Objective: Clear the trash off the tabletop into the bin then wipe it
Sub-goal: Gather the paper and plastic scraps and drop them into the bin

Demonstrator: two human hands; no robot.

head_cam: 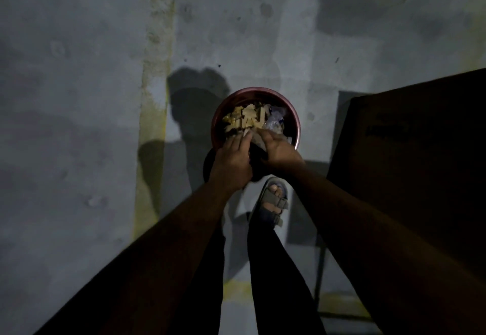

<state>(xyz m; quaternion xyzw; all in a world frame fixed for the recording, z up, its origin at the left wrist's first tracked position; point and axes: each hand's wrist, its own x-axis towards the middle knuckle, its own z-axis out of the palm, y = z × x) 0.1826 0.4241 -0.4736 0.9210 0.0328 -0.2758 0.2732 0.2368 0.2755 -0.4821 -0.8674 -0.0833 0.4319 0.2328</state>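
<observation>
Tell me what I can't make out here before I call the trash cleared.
- Tabletop, head view: too dark to see any trash on it, and cut off by the right edge.
- What the left hand and right hand hold over the bin: hidden between them, in shadow.
- Bin's near rim: covered by the hands.
- Wiping cloth: none in view.

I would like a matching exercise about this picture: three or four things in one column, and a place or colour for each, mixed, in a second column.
Things:
1. bin
2. sandal
3. table
4. yellowish stripe

Places or colours:
A. dark, at the right edge
B. reddish rim, trash inside, under both hands
C. painted on the grey floor, left
D. on a foot, nearer the camera than the bin

Pairs: 1-B, 2-D, 3-A, 4-C
</observation>
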